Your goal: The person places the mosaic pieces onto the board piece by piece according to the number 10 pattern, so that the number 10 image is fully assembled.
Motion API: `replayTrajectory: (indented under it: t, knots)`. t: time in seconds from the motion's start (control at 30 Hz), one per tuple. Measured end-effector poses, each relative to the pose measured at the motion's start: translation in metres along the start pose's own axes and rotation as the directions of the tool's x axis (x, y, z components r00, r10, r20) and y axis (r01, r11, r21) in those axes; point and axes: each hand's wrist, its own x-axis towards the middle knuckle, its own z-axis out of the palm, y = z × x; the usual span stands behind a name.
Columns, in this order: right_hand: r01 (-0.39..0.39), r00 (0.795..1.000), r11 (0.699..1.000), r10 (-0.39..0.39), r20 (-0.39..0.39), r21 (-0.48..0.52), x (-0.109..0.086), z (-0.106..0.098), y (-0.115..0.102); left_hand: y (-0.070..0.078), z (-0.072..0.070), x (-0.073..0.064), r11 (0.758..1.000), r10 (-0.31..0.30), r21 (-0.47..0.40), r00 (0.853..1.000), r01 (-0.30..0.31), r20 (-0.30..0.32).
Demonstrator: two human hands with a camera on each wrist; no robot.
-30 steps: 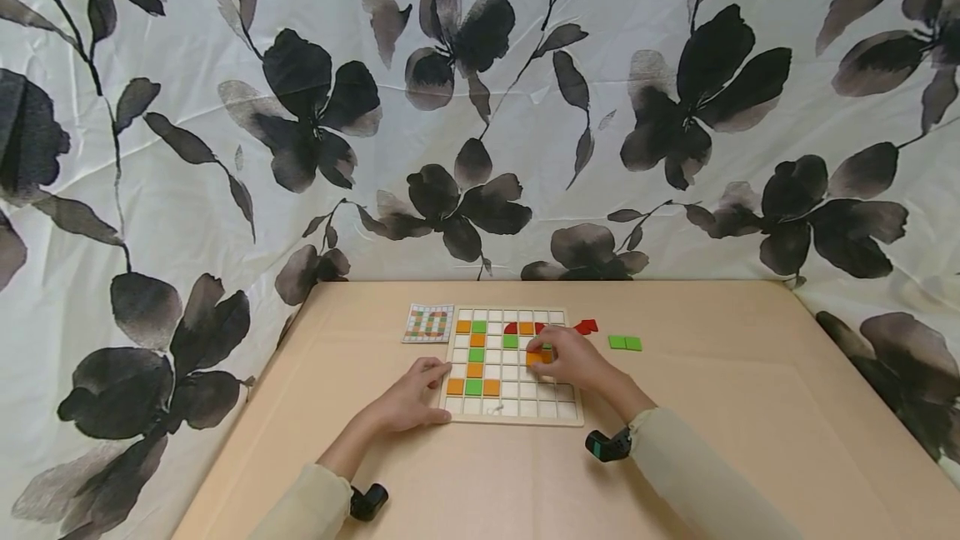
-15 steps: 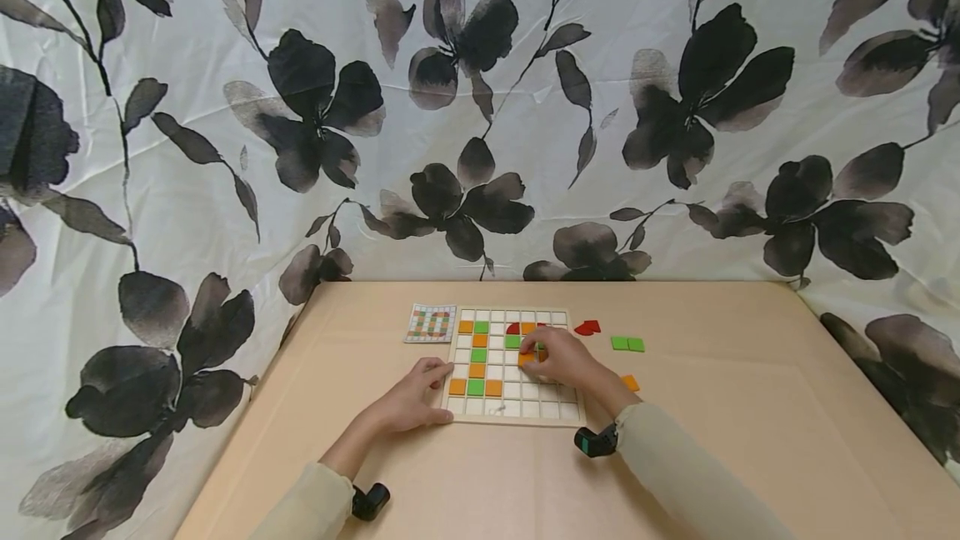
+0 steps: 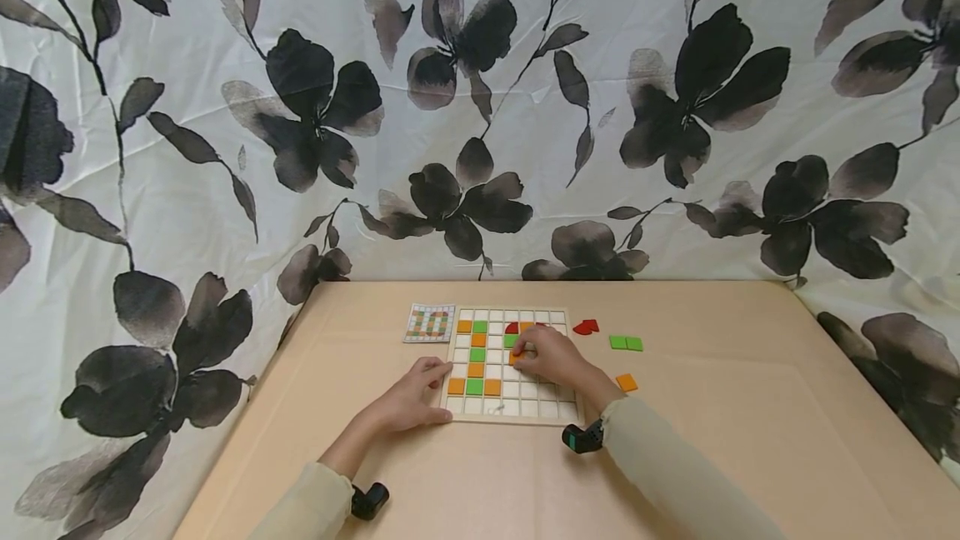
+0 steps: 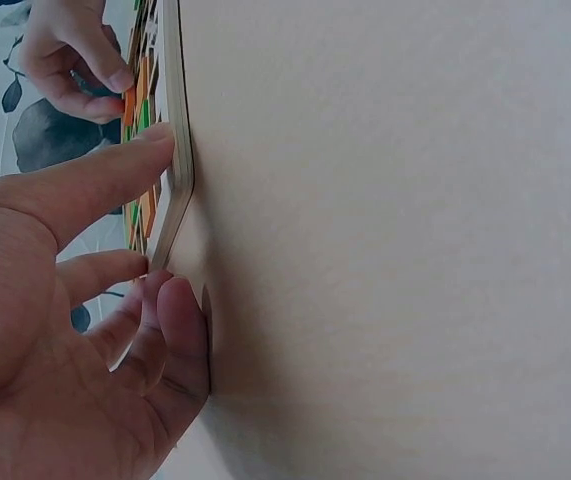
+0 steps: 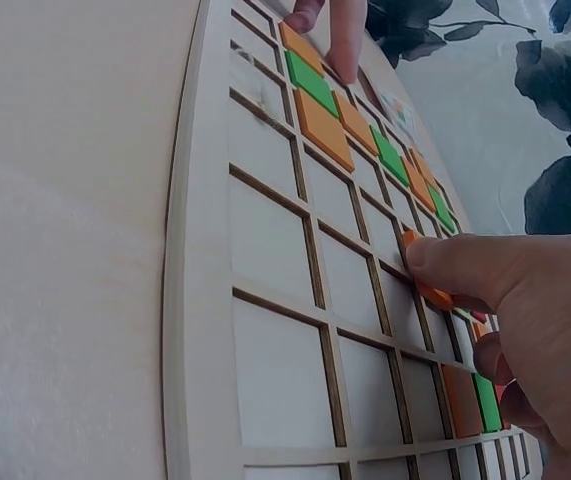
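Observation:
A wooden grid board (image 3: 525, 421) lies on the table, with orange and green square tiles and red pieces in some cells. My left hand (image 3: 412, 397) holds the board at its near left corner, thumb (image 4: 115, 175) on the frame and other fingers curled below. My right hand (image 3: 551, 357) pinches a small orange tile (image 5: 435, 292) between thumb and fingers, right at the cells in the middle of the board. Part of that tile and several cells behind it are hidden by the right hand.
A small pattern card (image 3: 430, 324) with coloured squares lies at the board's far left. To the right are red pieces (image 3: 585, 327), green tiles (image 3: 626, 343) and a loose orange tile (image 3: 627, 382). A floral cloth (image 3: 480, 107) hangs behind the table.
My right hand has moved left across the board with the orange tile, uncovering the loose orange tile at the right. The left hand stays at the board's corner.

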Motion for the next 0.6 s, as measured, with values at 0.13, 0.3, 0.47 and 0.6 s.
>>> replayTrajectory:
  t: [0.13, 0.3, 0.47, 0.6]
  knots:
    - [0.019, 1.0, 1.0, -0.019, -0.009, -0.019, 0.0019, 0.0014, -0.0015, 0.0004, -0.0007, -0.0011, 1.0, -0.002, 0.0, 1.0, 0.002, 0.001]
    - [0.009, 1.0, 1.0, -0.009, -0.02, -0.022, 0.0038, 0.0016, -0.0022, 0.0014, -0.0013, -0.0011, 1.0, -0.001, 0.007, 1.0, 0.001, 0.002]
    - [0.015, 0.999, 1.0, -0.016, -0.029, -0.023, 0.0059, 0.0009, -0.0045, 0.0021, -0.0023, -0.001, 1.0, 0.001, 0.0, 1.0, -0.001, -0.001]
    - [0.001, 1.0, 1.0, -0.001, -0.027, -0.011, 0.0066, 0.0012, -0.0071, 0.0011, -0.0024, -0.0008, 1.0, -0.001, 0.005, 1.0, 0.001, 0.001]
